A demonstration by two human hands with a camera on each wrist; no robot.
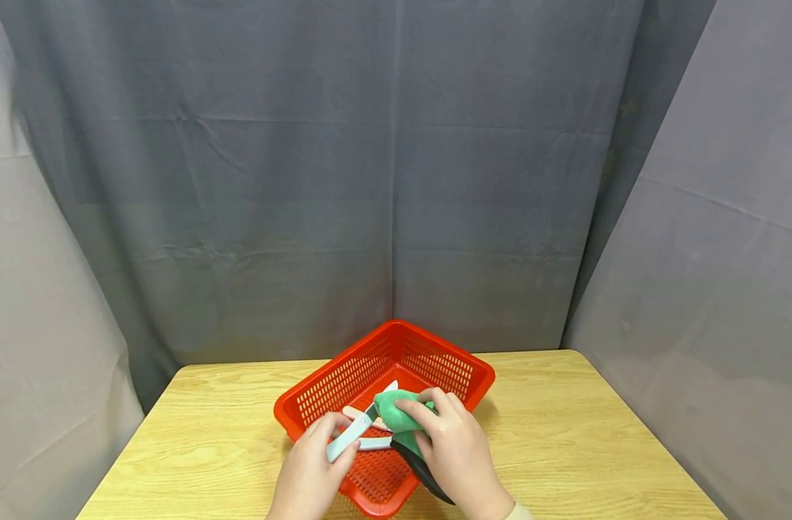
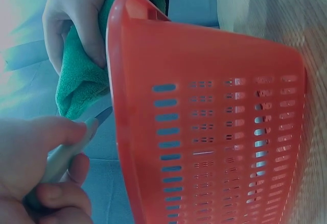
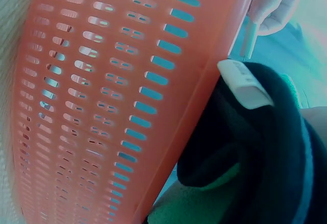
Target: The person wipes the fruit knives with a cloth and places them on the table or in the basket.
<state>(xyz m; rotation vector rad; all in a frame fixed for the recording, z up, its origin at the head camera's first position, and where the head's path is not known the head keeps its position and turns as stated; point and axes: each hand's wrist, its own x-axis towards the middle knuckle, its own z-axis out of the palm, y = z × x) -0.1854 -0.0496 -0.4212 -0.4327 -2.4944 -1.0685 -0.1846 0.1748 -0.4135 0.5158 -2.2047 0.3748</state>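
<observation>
Over a red perforated basket [image 1: 327, 375], my left hand [image 1: 310, 468] holds a small knife [image 1: 347, 438] by its pale blue handle. Its short blade [image 2: 104, 115] points up toward a green cloth [image 1: 396, 412], the tip hidden behind the basket rim in the left wrist view. My right hand [image 1: 459, 449] grips that cloth, bunched between thumb and fingers close beside the blade. A black edge [image 1: 422, 471] of the cloth hangs over the basket's near right rim, and a white label [image 3: 245, 83] shows on it in the right wrist view.
Inside the basket lie another pale blue-handled item [image 1: 373, 443] and a pale pink one [image 1: 352, 413], partly covered by the hands and cloth. The basket stands on a light wooden table [image 1: 565, 433]. Grey curtains [image 1: 292, 180] enclose the back and sides.
</observation>
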